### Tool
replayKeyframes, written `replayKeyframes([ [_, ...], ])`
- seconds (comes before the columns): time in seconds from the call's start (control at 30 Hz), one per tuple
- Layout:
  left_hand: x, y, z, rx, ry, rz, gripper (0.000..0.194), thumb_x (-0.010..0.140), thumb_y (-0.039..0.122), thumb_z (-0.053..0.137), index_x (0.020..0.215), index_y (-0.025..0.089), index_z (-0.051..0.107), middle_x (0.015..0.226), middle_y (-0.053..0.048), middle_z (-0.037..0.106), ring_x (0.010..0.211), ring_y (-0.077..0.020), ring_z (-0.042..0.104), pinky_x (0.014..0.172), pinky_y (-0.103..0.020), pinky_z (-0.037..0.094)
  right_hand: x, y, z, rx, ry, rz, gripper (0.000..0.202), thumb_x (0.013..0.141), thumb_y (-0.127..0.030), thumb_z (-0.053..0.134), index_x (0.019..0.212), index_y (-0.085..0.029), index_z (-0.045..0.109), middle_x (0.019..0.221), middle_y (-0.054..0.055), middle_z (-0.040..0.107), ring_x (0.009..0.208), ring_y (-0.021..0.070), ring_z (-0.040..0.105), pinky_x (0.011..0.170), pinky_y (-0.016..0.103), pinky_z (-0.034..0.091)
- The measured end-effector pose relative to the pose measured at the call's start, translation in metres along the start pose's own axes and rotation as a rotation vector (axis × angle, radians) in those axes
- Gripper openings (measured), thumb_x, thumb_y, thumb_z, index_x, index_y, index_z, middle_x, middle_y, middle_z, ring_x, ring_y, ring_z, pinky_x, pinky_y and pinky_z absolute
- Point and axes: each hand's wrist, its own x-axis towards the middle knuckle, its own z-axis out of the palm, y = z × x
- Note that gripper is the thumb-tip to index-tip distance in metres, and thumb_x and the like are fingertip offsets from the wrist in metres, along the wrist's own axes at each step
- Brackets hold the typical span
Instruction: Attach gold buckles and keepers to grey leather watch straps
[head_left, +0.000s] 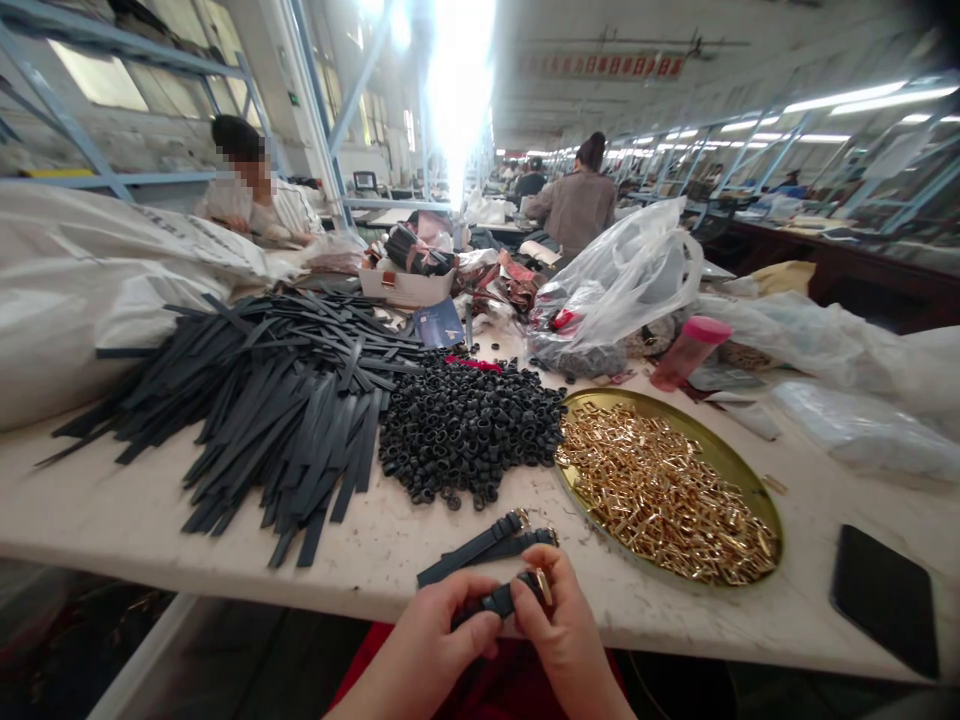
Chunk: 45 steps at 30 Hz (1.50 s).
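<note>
Just over the table's front edge, my left hand [442, 630] and my right hand [555, 610] are both closed on one black watch strap [496, 601]. A gold buckle [543, 585] shows at its end, between my right thumb and fingers. Part of the strap is hidden by my fingers. Two more black straps with gold buckles [480, 545] lie right behind my hands. Beyond them is a heap of small black strap loops [469, 425]. To the right, a round gold tray [769, 500] holds many gold buckles [667, 490].
Long black strips [300, 420] pile up on the left beside a white sack [60, 300]. A black phone [885, 595] lies at the right edge. Behind the tray stand a pink-lidded jar [690, 352] and clear plastic bags [622, 280]. Other people [259, 190] sit farther back.
</note>
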Motion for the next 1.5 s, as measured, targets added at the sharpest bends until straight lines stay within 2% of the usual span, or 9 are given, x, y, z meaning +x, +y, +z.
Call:
replayKeyframes([
  [0.17, 0.01, -0.01, 0.004, -0.272, -0.1, -0.138, 0.029, 0.064, 0.013, 0.053, 0.093, 0.011, 0.058, 0.073, 0.0, 0.063, 0.062, -0.0107, 0.056, 0.061, -0.024, 0.043, -0.005, -0.006, -0.012, -0.252, -0.342, -0.141, 0.02, 0.084, -0.037, 0.035, 0.082, -0.02, 0.046, 0.067, -0.002, 0.049, 0.062, 0.0118, 0.047, 0.058, 0.024, 0.039],
  [0.4, 0.006, -0.015, 0.011, -0.325, -0.134, -0.211, 0.027, 0.059, 0.012, 0.057, 0.086, 0.011, 0.058, 0.066, 0.0, 0.063, 0.056, -0.0093, 0.054, 0.054, -0.02, 0.039, -0.013, -0.016, -0.022, -0.477, -0.515, -0.201, 0.018, 0.085, -0.031, 0.035, 0.083, -0.02, 0.049, 0.072, 0.001, 0.056, 0.065, 0.0132, 0.049, 0.059, 0.026, 0.036],
  [0.6, -0.003, -0.009, 0.005, -0.192, -0.217, -0.241, 0.018, 0.068, 0.021, 0.054, 0.084, 0.012, 0.057, 0.066, 0.001, 0.061, 0.055, -0.0089, 0.055, 0.054, -0.02, 0.041, -0.023, -0.011, -0.022, -0.22, -0.402, -0.097, 0.03, 0.086, -0.044, 0.03, 0.09, -0.02, 0.048, 0.074, 0.0, 0.051, 0.068, 0.0133, 0.048, 0.064, 0.026, 0.04],
  [0.73, -0.009, -0.005, 0.005, 0.011, -0.251, -0.245, 0.018, 0.072, 0.025, 0.044, 0.065, 0.012, 0.053, 0.059, -0.001, 0.06, 0.05, -0.0094, 0.055, 0.048, -0.019, 0.039, -0.029, -0.01, -0.022, -0.286, -0.361, -0.164, 0.031, 0.087, -0.043, 0.029, 0.097, -0.02, 0.048, 0.078, 0.003, 0.057, 0.073, 0.0152, 0.052, 0.064, 0.027, 0.04],
  [0.9, -0.015, 0.0, 0.012, 0.061, -0.206, -0.188, 0.013, 0.069, 0.022, 0.044, 0.065, 0.013, 0.053, 0.056, 0.002, 0.058, 0.047, -0.0086, 0.053, 0.044, -0.016, 0.037, -0.035, -0.012, -0.028, -0.395, -0.389, -0.294, 0.026, 0.088, -0.035, 0.03, 0.099, -0.02, 0.048, 0.085, 0.005, 0.061, 0.077, 0.0157, 0.055, 0.067, 0.028, 0.042],
  [1.07, -0.027, 0.01, 0.011, 0.07, -0.215, -0.19, 0.013, 0.069, 0.023, 0.044, 0.064, 0.014, 0.052, 0.055, 0.002, 0.058, 0.046, -0.0083, 0.053, 0.044, -0.017, 0.039, -0.043, -0.021, -0.031, -0.48, -0.358, -0.346, 0.02, 0.087, -0.031, 0.034, 0.091, -0.02, 0.051, 0.077, 0.003, 0.061, 0.07, 0.0143, 0.054, 0.062, 0.026, 0.04],
  [1.23, -0.036, 0.004, 0.015, 0.057, -0.164, -0.216, 0.012, 0.067, 0.024, 0.048, 0.065, 0.014, 0.053, 0.053, 0.002, 0.058, 0.041, -0.0074, 0.05, 0.039, -0.015, 0.033, -0.051, -0.036, -0.028, -0.665, -0.383, -0.442, 0.017, 0.084, -0.025, 0.039, 0.084, -0.02, 0.055, 0.075, 0.003, 0.063, 0.067, 0.0153, 0.056, 0.06, 0.026, 0.039],
  [1.37, -0.034, -0.005, 0.017, 0.032, -0.167, -0.206, 0.012, 0.067, 0.025, 0.049, 0.066, 0.014, 0.054, 0.053, 0.002, 0.058, 0.04, -0.0076, 0.049, 0.038, -0.015, 0.031, -0.052, -0.041, -0.029, -0.733, -0.441, -0.412, 0.019, 0.084, -0.026, 0.037, 0.081, -0.02, 0.055, 0.074, 0.004, 0.063, 0.068, 0.0166, 0.056, 0.06, 0.027, 0.039],
  [1.5, -0.029, -0.007, 0.018, 0.057, -0.182, -0.143, 0.013, 0.069, 0.024, 0.047, 0.065, 0.014, 0.054, 0.056, 0.002, 0.058, 0.045, -0.0087, 0.052, 0.041, -0.016, 0.032, -0.047, -0.04, -0.029, -0.6, -0.491, -0.302, 0.025, 0.087, -0.033, 0.031, 0.098, -0.021, 0.051, 0.085, 0.005, 0.064, 0.075, 0.0169, 0.057, 0.067, 0.029, 0.041],
])
